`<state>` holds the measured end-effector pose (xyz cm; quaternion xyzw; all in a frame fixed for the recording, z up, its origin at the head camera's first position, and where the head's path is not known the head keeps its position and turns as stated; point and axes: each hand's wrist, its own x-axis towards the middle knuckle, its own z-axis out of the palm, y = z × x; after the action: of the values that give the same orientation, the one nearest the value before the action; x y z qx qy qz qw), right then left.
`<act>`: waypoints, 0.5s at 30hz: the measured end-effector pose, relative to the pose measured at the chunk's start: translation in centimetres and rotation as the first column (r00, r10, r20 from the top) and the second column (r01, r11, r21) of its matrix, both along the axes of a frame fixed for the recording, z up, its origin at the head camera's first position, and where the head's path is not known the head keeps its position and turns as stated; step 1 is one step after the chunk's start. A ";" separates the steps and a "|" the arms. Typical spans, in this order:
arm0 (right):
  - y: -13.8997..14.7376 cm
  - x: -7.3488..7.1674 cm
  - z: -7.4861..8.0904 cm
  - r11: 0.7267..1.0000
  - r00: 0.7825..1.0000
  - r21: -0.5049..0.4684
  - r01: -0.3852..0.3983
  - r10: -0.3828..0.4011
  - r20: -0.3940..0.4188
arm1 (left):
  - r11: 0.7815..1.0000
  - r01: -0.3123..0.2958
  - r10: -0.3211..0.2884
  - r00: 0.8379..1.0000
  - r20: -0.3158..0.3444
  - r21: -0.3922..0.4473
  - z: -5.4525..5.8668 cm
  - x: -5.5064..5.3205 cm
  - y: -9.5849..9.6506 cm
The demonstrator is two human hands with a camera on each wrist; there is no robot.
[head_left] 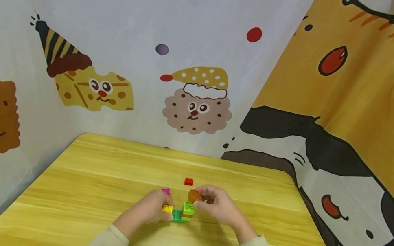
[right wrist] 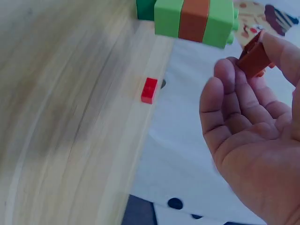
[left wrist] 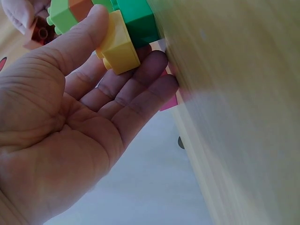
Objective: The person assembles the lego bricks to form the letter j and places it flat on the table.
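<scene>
My left hand [head_left: 149, 208] pinches a yellow toy brick [left wrist: 121, 47] between thumb and fingers. This brick sits at the left end of a built piece with a dark green brick [head_left: 176, 215] low in the middle. At its right end stands a stack of light green bricks [right wrist: 218, 21] with a brown brick [right wrist: 193, 18] between them. My right hand [head_left: 221, 209] pinches a loose orange-brown brick [right wrist: 253, 60] by its sides, apart from the stack and just above it. In the left wrist view, the loose brick's hollow underside shows.
A small red brick [head_left: 188, 182] lies on the wooden table [head_left: 101, 177] beyond the hands. Close behind my left hand is a pink brick [head_left: 165, 191], partly hidden. A printed cloth [head_left: 139, 17] hangs behind the table and along its sides.
</scene>
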<state>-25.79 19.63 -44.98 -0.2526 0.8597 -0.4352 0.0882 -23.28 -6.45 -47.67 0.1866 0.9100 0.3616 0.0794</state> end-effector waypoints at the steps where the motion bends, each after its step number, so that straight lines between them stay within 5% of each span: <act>1: -0.1 0.3 0.1 1.000 1.000 0.022 -0.016 0.016 -0.008 | 1.000 0.003 -0.003 1.000 -0.002 0.000 0.0 0.0 0.0; 6: -0.5 1.2 0.0 0.990 0.993 0.127 -0.053 0.066 -0.102 | 1.000 0.011 -0.011 1.000 -0.008 -0.006 -0.1 0.0 0.0; 15: -0.9 1.5 -0.1 0.983 0.976 0.166 -0.082 0.113 -0.187 | 1.000 0.026 -0.027 0.999 -0.025 -0.007 0.0 0.0 0.0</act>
<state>-24.29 18.74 -45.08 -0.3284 0.8823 -0.3343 0.0440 -23.28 -6.50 -47.66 0.2029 0.9096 0.3550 0.0733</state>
